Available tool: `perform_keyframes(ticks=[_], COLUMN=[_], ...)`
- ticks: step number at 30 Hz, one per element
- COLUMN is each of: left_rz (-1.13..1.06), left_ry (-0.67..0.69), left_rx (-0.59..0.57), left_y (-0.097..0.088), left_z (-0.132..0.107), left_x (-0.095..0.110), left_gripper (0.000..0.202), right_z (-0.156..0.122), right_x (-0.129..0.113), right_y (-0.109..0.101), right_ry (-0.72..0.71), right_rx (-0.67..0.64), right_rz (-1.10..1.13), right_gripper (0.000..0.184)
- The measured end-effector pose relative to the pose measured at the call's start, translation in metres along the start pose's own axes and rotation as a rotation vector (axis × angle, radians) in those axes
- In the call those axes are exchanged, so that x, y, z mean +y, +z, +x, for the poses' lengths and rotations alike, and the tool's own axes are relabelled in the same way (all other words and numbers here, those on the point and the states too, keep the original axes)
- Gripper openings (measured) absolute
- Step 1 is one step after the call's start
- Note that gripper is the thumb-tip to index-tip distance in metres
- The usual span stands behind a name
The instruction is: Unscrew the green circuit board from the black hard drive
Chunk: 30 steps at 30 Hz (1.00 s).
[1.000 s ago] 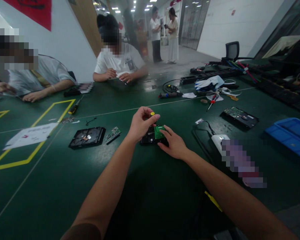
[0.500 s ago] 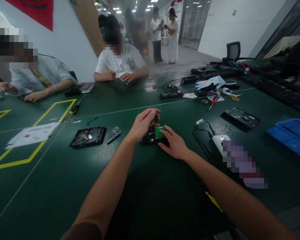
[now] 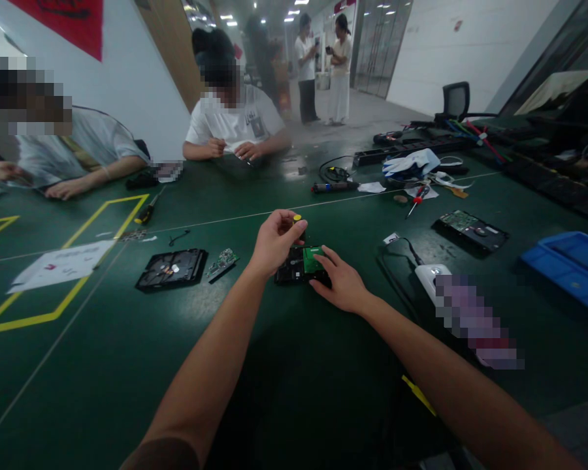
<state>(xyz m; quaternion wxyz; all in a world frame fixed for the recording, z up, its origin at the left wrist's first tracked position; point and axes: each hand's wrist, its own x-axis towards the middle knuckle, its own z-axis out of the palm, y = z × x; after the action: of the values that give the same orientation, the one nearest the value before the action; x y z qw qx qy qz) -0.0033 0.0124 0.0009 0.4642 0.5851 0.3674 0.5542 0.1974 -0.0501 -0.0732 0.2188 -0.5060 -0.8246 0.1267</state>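
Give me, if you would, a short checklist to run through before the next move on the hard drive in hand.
1. Yellow-topped tool held: ok, in the left hand, yellow end up.
2. Tool's tip well placed: cannot tell, its lower end is hidden.
3. Right hand at the hard drive: ok, spread over its right end; how firmly it presses, cannot tell.
4. Green circuit board in reach: ok, facing up, partly covered by the right hand.
5. Screws all out: cannot tell, too small to see.
6. Loose circuit board apart from the hard drive: ok, on the table to its left.
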Motion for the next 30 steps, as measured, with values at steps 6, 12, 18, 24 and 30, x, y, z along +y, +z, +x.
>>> perform_keyframes(ticks=[6, 12, 18, 24, 30], left_rz=[-0.010, -0.007, 0.019, 0.102, 0.102], left_ry=[0.007, -0.003, -0.008, 0.005, -0.007], left_rx=[-0.053, -0.144, -0.091, -0.052, -0.099], left_y=[0.003, 0.003, 0.003, 0.002, 0.002], left_z=[-0.002, -0.002, -0.003, -0.005, -0.005], left_x=[0.003, 0.008, 0.009, 0.011, 0.013], left_gripper=[0.031, 0.032, 0.029, 0.030, 0.031], right_z=[-0.001, -0.001, -0.001, -0.001, -0.001], right_x=[0.001, 0.001, 0.001, 0.001, 0.000], right_y=[0.001, 0.002, 0.002, 0.002, 0.002], right_ry=[-0.001, 0.003, 0.007, -0.003, 0.003], right_rx=[0.003, 0.007, 0.007, 0.013, 0.008], right_rz=[-0.005, 0.000, 0.011, 0.028, 0.018], right_gripper=[0.064, 0.063, 0.065, 0.066, 0.065])
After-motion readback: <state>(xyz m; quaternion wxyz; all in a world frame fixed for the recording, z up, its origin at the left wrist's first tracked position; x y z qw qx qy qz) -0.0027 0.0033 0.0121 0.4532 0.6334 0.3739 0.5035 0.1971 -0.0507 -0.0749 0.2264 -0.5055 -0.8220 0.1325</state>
